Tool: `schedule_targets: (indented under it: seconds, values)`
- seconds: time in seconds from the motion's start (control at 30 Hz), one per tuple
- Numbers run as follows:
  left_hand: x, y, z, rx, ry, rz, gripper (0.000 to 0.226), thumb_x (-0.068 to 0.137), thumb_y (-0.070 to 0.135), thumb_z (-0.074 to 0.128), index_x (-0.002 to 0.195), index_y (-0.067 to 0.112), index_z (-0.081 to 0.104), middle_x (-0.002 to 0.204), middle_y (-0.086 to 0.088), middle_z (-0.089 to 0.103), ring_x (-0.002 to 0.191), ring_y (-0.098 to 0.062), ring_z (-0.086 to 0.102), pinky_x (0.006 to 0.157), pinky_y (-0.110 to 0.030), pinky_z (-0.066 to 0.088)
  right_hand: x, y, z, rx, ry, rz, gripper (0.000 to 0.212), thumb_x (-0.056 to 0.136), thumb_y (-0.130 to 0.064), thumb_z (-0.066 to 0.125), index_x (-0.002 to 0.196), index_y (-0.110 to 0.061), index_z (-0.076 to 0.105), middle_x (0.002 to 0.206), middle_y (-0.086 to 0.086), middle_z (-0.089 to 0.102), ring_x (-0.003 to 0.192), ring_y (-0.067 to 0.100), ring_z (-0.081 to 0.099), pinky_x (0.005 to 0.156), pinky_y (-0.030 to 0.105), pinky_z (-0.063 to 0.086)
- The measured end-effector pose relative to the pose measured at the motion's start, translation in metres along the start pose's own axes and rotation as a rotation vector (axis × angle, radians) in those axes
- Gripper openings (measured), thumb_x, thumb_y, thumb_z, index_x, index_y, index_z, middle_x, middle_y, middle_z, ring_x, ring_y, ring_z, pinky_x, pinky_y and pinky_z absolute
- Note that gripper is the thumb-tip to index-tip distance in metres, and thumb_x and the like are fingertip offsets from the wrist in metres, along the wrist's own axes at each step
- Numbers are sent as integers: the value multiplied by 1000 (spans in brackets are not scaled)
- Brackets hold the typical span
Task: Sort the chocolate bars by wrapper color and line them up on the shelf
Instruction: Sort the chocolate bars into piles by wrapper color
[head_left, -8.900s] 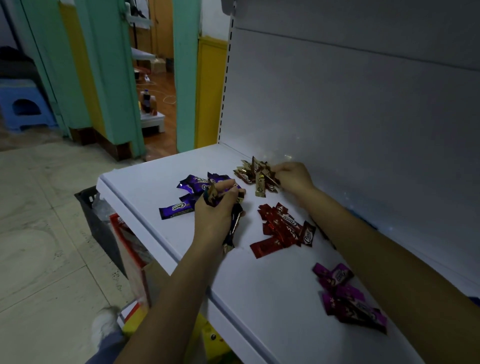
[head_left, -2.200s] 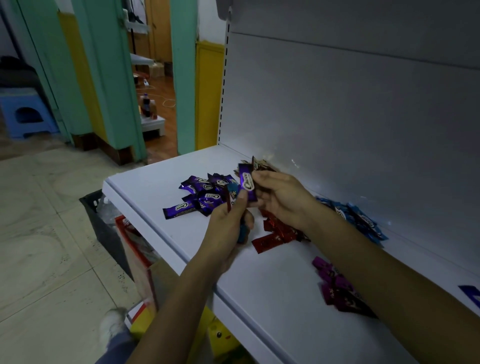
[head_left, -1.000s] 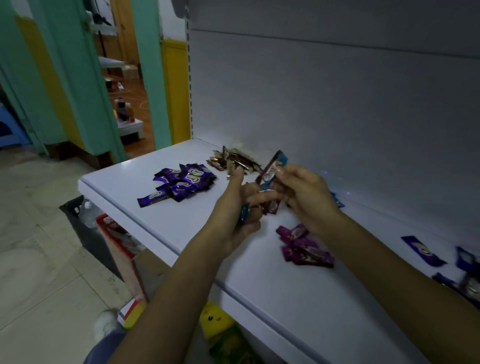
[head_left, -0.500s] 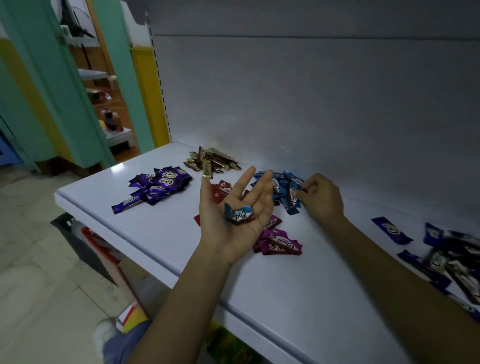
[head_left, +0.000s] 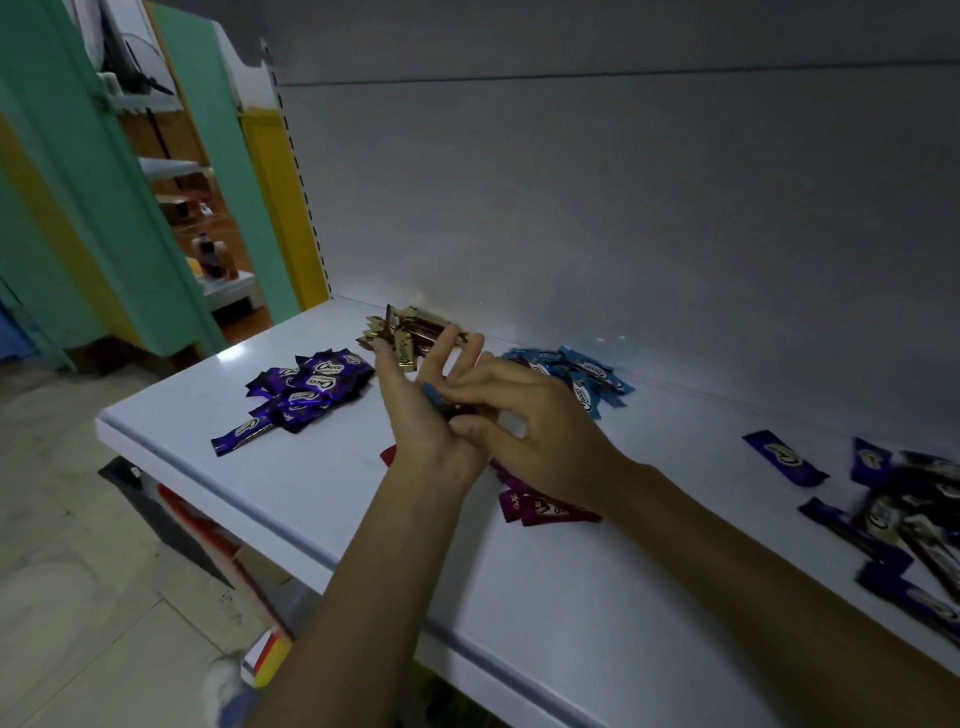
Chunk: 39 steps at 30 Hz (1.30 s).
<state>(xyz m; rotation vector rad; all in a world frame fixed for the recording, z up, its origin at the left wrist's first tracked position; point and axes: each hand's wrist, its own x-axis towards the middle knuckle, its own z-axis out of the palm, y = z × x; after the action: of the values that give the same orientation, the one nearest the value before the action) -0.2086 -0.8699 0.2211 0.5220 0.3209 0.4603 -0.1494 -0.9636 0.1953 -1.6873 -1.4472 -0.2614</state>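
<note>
Above the white shelf (head_left: 322, 483) my left hand (head_left: 423, 410) is raised palm up with straight fingers, and a blue-wrapped bar (head_left: 435, 397) lies on its palm. My right hand (head_left: 524, 426) reaches across and pinches that bar with thumb and fingers. On the shelf lie sorted piles: purple bars (head_left: 306, 389) at left, gold-brown bars (head_left: 410, 332) at the back, light blue bars (head_left: 582, 376) behind my right hand, magenta bars (head_left: 545, 509) under my right wrist. A corner of a red bar (head_left: 387, 456) shows below my left hand.
A loose heap of dark blue and mixed bars (head_left: 904, 519) lies at the shelf's right end. The grey back panel (head_left: 623, 208) rises behind. Boxes and a dark crate (head_left: 156, 499) stand on the floor under the shelf's left edge.
My right hand left the light blue pile and came back to my left palm, where it now pinches the blue bar. The view shifted slightly to the left.
</note>
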Motion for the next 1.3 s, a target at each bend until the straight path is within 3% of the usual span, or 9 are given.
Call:
schedule_targets:
  seconds: [0.2, 0.33, 0.43, 0.57, 0.7, 0.8, 1.0, 1.13, 1.3]
  values:
    - [-1, -18, 18, 612, -135, 44, 55, 98, 56, 27, 121, 15, 57, 114, -7, 65, 110, -21, 60, 91, -34, 48, 0, 10, -16, 81, 318, 284, 18, 96, -12, 51, 96, -2, 65, 85, 12, 67, 75, 18, 62, 69, 30, 52]
    - [-6, -27, -8, 1381, -279, 436, 35, 98, 46, 42, 125, 26, 52, 118, 10, 57, 113, -7, 52, 88, -21, 45, -21, 57, -30, -185, 462, 450, 14, 91, -12, 60, 101, -9, 70, 87, 4, 70, 75, 16, 65, 66, 35, 56]
    - [-14, -41, -33, 1685, -469, 601, 55, 93, 58, 41, 133, 23, 52, 133, 3, 53, 124, -12, 42, 102, -31, 39, -39, 81, -35, -406, 388, 488, 15, 87, -17, 66, 99, -14, 74, 94, 2, 66, 86, 19, 61, 66, 27, 46]
    - [-16, -62, -55, 2151, -610, 515, 91, 74, 80, 15, 147, 30, 35, 159, 2, 23, 147, -20, 15, 119, -39, 13, -44, 90, -32, -515, 119, 500, 20, 88, -22, 63, 104, -17, 72, 105, 2, 65, 100, 18, 56, 71, 22, 36]
    - [-14, -63, -63, 1954, -667, 604, 75, 80, 69, 35, 134, 21, 56, 141, 0, 52, 133, -17, 42, 112, -23, 23, -44, 91, -25, -584, 63, 432, 24, 86, -19, 62, 106, -11, 70, 109, 7, 65, 102, 24, 55, 73, 25, 36]
    - [-17, -62, -62, 1899, -752, 574, 62, 82, 62, 49, 132, 25, 58, 140, 5, 53, 133, -10, 40, 107, -7, 13, -43, 94, -25, -586, 37, 436, 23, 86, -16, 60, 107, -9, 69, 112, 9, 65, 103, 26, 55, 77, 30, 38]
    - [-18, -60, -56, 2092, -697, 466, 88, 70, 83, 37, 143, 34, 40, 156, 10, 28, 146, -15, 18, 119, -47, 10, -42, 88, -26, -593, 29, 407, 22, 85, -13, 56, 103, -7, 67, 106, 10, 66, 97, 26, 56, 78, 32, 39]
    - [-20, -60, -55, 2097, -715, 455, 89, 70, 85, 33, 139, 30, 48, 152, 3, 38, 145, -19, 24, 118, -47, 17, -46, 74, -35, -545, 76, 434, 25, 85, -13, 53, 106, -9, 67, 107, 9, 65, 99, 27, 56, 82, 35, 39]
    - [-26, -63, -40, 2098, -757, 531, 78, 82, 74, 27, 142, 27, 44, 155, 4, 33, 145, -13, 20, 119, -40, 7, -79, 49, -69, -539, 89, 447, 20, 89, -17, 57, 105, -16, 68, 111, 4, 62, 107, 21, 51, 86, 29, 30]
